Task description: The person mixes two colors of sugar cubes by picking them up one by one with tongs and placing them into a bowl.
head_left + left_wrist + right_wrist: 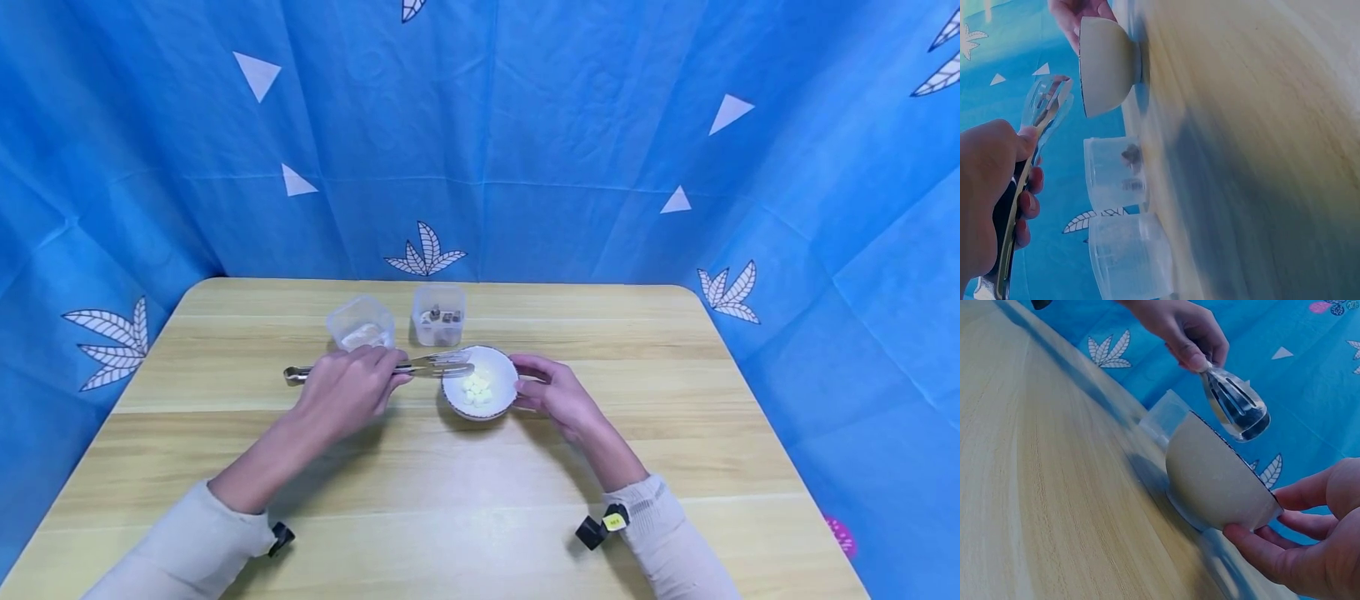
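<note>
My left hand (348, 385) grips a pair of metal tongs (437, 367) by the handle, palm down. Their slotted tips hang over the left rim of a white bowl (501, 368). Whether anything is between the tips, I cannot tell. Several small pale yellowish pieces (476, 390) lie at the bottom of the bowl. At the bowl's right side, my right hand (553, 398) holds its wall with thumb and fingers. The bowl's cream outside (1210, 469) shows in the right wrist view, its foot down at the table.
Behind the bowl stands a clear plastic container (438, 333) with several dark brown chunks. Left of it, another clear container (347, 321) has something whitish inside, partly behind my left hand. A blue patterned curtain (570, 150) closes off the wooden table's (480, 508) back and sides.
</note>
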Motion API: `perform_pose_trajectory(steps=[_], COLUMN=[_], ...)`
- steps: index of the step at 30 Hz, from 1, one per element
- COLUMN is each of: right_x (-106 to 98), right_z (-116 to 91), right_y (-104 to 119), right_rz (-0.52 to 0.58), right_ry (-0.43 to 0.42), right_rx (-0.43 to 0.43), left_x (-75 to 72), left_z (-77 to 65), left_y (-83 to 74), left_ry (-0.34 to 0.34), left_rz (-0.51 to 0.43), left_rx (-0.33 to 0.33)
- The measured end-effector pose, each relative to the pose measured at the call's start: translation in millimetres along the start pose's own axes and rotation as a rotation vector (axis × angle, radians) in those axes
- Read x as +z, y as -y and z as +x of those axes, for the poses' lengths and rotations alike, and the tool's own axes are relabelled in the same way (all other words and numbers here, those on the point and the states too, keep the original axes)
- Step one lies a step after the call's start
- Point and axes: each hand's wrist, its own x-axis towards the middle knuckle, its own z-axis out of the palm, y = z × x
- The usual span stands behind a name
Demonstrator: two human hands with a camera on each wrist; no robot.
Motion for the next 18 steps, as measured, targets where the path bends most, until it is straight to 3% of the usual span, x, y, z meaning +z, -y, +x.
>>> perform_pose_trajectory(steps=[11, 18], right_x=[2, 3], right_z=[-1, -1], right_y=[-1, -1], right_rz=[0.002, 0.000], right_ry=[-0.005, -0.019], right_rx=[0.002, 0.008], left_x=[-14.0, -27.2], left_z=[0.9, 0.1], left_y=[19.2, 39.0], left_ry=[0.003, -0.038], left_rz=[0.016, 0.044], left_rx=[-0.048, -0.046])
